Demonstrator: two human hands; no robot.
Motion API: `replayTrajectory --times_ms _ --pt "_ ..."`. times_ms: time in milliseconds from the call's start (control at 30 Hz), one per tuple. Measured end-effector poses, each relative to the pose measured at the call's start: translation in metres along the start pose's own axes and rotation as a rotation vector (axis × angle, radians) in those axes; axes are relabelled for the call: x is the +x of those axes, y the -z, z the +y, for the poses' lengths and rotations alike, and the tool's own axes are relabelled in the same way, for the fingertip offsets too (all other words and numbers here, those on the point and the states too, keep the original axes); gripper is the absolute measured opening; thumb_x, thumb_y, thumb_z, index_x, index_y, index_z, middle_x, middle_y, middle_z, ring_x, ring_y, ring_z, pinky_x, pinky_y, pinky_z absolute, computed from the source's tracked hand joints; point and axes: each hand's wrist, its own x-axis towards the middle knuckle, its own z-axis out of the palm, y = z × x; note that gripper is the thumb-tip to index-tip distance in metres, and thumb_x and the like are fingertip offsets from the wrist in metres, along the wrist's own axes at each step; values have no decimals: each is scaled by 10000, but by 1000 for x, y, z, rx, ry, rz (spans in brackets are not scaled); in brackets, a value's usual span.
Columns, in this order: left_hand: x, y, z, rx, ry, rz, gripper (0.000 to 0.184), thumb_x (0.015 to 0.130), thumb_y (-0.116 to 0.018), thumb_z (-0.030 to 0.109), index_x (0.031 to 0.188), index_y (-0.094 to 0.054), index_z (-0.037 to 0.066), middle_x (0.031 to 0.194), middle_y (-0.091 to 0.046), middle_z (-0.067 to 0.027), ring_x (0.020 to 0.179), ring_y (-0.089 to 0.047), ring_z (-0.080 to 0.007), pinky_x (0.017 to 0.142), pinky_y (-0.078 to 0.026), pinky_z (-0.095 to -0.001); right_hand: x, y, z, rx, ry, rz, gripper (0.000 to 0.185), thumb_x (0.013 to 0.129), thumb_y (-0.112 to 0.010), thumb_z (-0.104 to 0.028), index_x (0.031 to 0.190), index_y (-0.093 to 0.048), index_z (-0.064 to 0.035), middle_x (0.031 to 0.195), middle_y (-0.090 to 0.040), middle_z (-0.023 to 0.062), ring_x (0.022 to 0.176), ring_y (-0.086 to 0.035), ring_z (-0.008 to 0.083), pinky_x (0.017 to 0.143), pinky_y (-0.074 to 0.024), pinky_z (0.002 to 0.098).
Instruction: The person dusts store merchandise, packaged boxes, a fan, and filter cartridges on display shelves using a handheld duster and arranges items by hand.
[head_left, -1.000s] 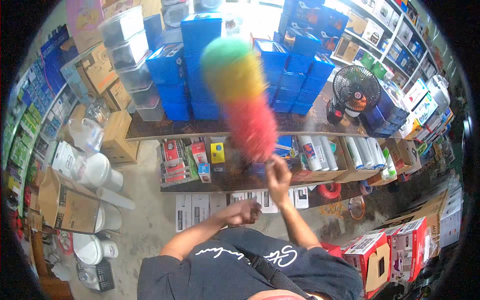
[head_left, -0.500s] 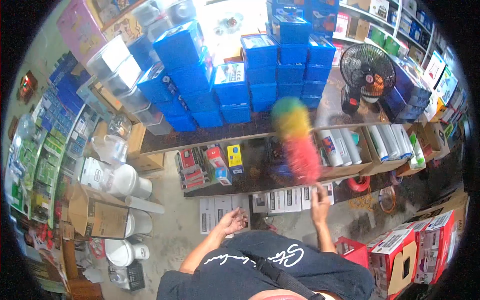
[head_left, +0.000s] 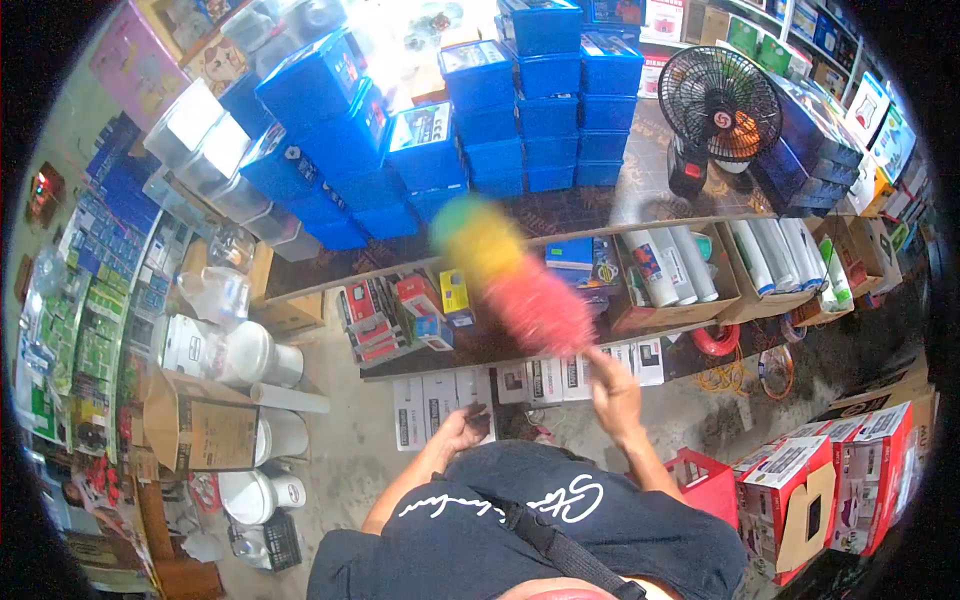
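My right hand is closed round the base of a fluffy duster, banded pink, yellow and green and blurred by motion. The duster slants up and left, its green tip in front of the tabletop's edge below the blue boxes. Whether it touches the edge I cannot tell. Held low in front of my dark shirt, my left hand is loosely open, with its fingertips in shadow and nothing visible in it. White printed cartons stand on the floor just beyond that hand.
Blue boxes and clear bins are stacked on the tabletop, with a black fan at right. The lower shelf carries small boxes and cartons of rolls. White buckets stand left; red-and-white boxes stand right.
The duster has swung left, from nearly upright to a strong slant. My right hand has shifted slightly left, and the view has moved a little. My left hand stays low.
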Motion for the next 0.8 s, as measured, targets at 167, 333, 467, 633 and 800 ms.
replayTrajectory --times_ms 167,333,467,633,800 --pt "10 27 -8 -30 57 44 277 876 -528 332 1033 -591 114 954 -574 -73 806 -536 -204 632 -462 -307 29 84 42 -269 -123 319 294 830 -543 -34 1120 -586 -56 1010 -628 137 922 -606 255 813 -457 339" --pt "20 45 -25 -40 52 152 271 871 -517 333 1034 -599 132 933 -585 -52 818 -540 -191 695 -459 -328 37 102 25 -616 -133 266 414 794 -536 -2 1191 -550 -119 897 -604 160 795 -582 318 725 -449 394" --pt "8 58 -37 -36 11 150 230 863 -529 327 967 -597 135 927 -590 -41 810 -552 -177 688 -452 -332 26 50 -11 -331 23 11 533 708 -517 95 1189 -553 -131 959 -610 146 886 -596 278 781 -455 368" --pt "-8 90 -50 -151 -28 316 238 850 -553 289 980 -581 91 889 -584 -88 759 -557 -211 631 -474 -343 13 -34 -68 -94 78 -429 353 785 -550 -9 1105 -600 -149 820 -599 154 740 -587 311 660 -459 373" --pt "-32 156 -55 -212 -82 288 194 856 -536 287 926 -566 109 829 -565 -63 734 -522 -201 611 -453 -338 17 -91 -95 35 269 -169 278 819 -547 -10 1087 -597 -63 855 -616 154 713 -600 278 637 -462 361"
